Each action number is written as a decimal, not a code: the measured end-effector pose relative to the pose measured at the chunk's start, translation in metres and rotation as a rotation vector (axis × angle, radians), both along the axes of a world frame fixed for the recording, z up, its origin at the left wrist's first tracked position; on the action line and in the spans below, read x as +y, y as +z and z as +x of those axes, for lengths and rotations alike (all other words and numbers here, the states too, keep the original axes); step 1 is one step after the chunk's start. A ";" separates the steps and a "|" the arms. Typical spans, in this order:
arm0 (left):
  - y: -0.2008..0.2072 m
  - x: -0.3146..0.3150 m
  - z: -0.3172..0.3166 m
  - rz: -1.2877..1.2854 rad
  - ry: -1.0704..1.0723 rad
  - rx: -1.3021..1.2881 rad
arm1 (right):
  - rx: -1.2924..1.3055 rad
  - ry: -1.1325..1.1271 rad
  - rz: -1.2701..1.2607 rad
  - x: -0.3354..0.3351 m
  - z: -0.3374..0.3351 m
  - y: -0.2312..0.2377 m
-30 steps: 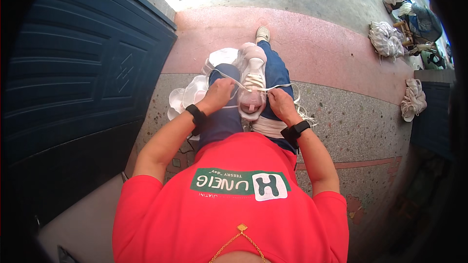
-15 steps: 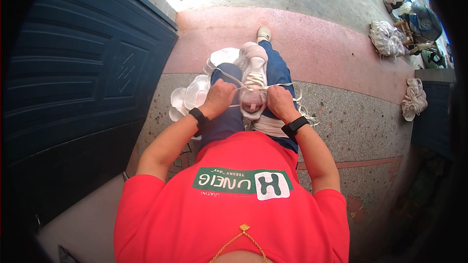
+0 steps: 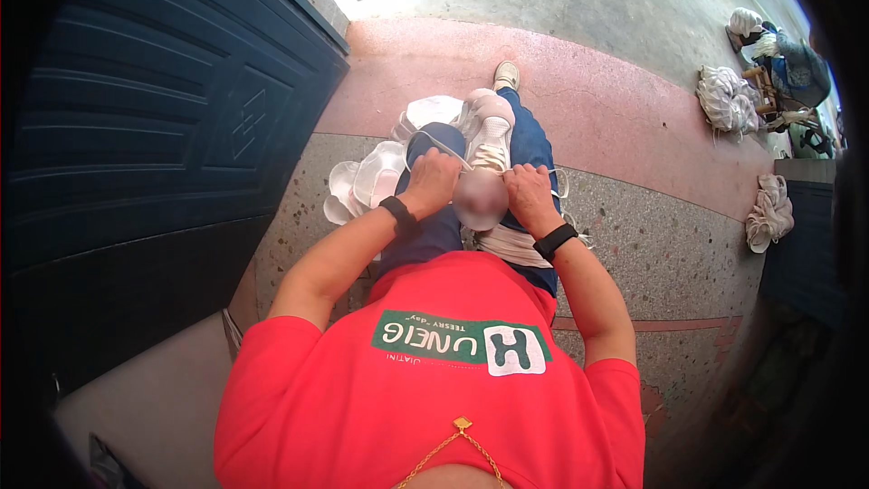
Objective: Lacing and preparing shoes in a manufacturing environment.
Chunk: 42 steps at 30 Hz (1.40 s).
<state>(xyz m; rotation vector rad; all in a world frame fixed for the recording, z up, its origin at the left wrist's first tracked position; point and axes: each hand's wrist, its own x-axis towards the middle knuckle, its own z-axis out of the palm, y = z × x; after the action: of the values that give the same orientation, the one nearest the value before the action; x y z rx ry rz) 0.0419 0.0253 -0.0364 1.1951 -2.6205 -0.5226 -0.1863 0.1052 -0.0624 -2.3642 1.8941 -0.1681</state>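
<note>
A pale pink and white sneaker lies lengthwise on my lap, between my blue-trousered legs. Cream shoelace runs in crossed rows up its front, and the end nearer me is blurred. My left hand is closed in a pinch on one side of the shoe, gripping a lace end that loops over my left thigh. On the other side, my right hand pinches the opposite lace end, close against the shoe. A bundle of white laces rests across my right thigh, below that hand.
White shoe pieces are piled beside my left leg. A dark blue panelled door stands at the left. At the far right, white bundles sit by a small chair, and another pale bundle hangs nearer.
My hands have drawn slightly closer to the shoe, and less lace stretches out from them. The whole view has shifted a little, moving the scene to the right.
</note>
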 end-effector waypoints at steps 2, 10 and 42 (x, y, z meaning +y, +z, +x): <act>0.004 0.001 -0.002 -0.052 -0.034 -0.002 | -0.031 -0.067 -0.086 0.003 0.000 0.002; -0.005 0.002 -0.012 -0.179 -0.068 0.013 | -0.073 -0.135 -0.254 0.013 0.008 0.008; 0.029 -0.028 -0.018 -0.109 -0.203 -0.279 | -0.811 -0.133 -0.397 -0.022 -0.005 0.074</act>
<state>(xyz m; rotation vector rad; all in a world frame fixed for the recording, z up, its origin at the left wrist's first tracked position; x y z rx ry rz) 0.0244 -0.0029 -0.0076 1.0405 -2.9828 -0.2564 -0.1909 0.0832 0.0115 -1.8703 1.6699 -1.3786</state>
